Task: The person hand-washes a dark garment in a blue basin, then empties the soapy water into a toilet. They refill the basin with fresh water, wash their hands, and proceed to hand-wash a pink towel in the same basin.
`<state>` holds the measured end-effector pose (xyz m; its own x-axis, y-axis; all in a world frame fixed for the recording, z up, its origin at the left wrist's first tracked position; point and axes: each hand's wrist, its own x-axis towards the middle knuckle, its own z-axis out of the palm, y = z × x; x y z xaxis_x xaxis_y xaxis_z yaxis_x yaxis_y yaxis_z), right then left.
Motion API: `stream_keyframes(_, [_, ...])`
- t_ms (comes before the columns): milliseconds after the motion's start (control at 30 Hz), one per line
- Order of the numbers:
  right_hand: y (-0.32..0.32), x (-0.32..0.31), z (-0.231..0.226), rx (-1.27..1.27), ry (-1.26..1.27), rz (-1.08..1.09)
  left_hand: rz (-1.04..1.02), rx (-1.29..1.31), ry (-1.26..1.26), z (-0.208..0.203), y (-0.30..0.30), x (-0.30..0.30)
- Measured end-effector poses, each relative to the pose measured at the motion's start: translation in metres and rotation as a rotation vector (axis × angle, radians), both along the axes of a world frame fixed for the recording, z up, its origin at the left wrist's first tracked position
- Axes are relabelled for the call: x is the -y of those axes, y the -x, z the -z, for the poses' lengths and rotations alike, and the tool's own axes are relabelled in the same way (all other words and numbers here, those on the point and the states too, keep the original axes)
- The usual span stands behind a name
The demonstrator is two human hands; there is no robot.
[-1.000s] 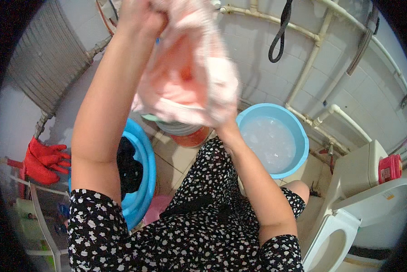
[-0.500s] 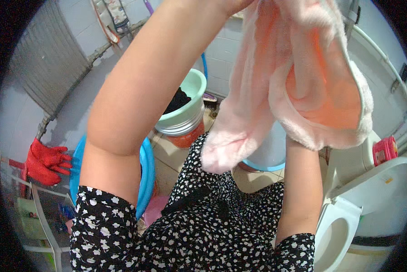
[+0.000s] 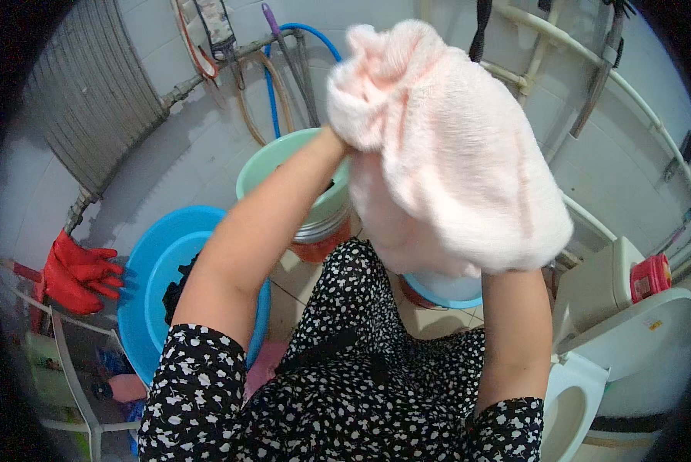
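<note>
A pale pink fleece garment (image 3: 453, 154) is held up in front of me, its fluffy side toward me. My left arm reaches up to the bunched end of it, where the wrist (image 3: 328, 148) goes in under the fleece. The left hand appears to grip that end, though the fingers are covered. My right forearm (image 3: 515, 331) rises from below and disappears beneath the garment's lower edge. Cloth hides the right hand completely. Which part of the garment is which cannot be made out.
On the left is a blue basin (image 3: 149, 308) with dark cloth inside. A green basin (image 3: 257, 165) sits on stacked buckets ahead. Another light blue basin (image 3: 445, 291) lies beneath the garment. Red rubber gloves (image 3: 76, 273) hang at left; a toilet (image 3: 584, 385) stands at right.
The garment has turned from its orange-tinted inner side to its fluffy side and sits lower in view. My left arm has come down and right, uncovering more of the blue basin.
</note>
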<state>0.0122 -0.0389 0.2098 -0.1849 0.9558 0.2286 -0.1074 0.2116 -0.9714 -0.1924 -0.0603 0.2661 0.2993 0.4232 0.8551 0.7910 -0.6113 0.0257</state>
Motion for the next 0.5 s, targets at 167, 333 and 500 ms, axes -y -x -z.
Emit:
stream_keyframes(167, [0.025,-0.013,0.011,0.142,0.032,-0.101,-0.309,0.18,-0.056,-0.063,0.083,-0.006])
stream_keyframes(333, [-0.01,-0.043,0.073,0.343,0.131,-0.168,-0.714,0.21,0.24,-0.063,0.151,-0.032])
stream_keyframes(500, [-0.092,-0.062,0.147,0.466,0.264,0.121,-1.052,-0.056,0.901,0.026,0.149,-0.057])
